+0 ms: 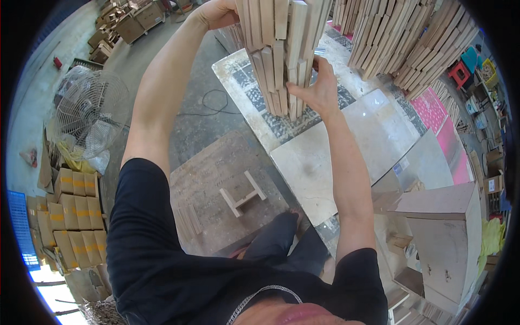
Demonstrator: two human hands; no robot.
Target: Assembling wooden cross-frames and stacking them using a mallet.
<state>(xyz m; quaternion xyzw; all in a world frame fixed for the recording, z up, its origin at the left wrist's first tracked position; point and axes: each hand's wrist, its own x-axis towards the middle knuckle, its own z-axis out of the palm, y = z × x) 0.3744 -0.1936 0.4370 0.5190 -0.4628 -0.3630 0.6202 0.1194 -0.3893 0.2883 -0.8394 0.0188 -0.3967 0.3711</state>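
A tall stack of pale wooden strips (274,59) stands upright on the work table, running up out of view at the top. My right hand (320,92) grips strips on the stack's lower right side, thumb across the front and fingers bent around the side. My left hand (221,15) is raised high against the stack's left side; its fingers are cut off or hidden there. Below, on a worn brown board (216,157), lie an H-shaped wooden frame (242,195) and a few thin strips (188,221).
More stacked strips (387,38) stand at the table's far right. Pale sheets (346,146) cover its near part. A wire-guarded fan (91,114) and taped cartons (78,216) are on the left. A dark cable (214,111) lies on the floor. A pale wooden cabinet (441,249) stands right.
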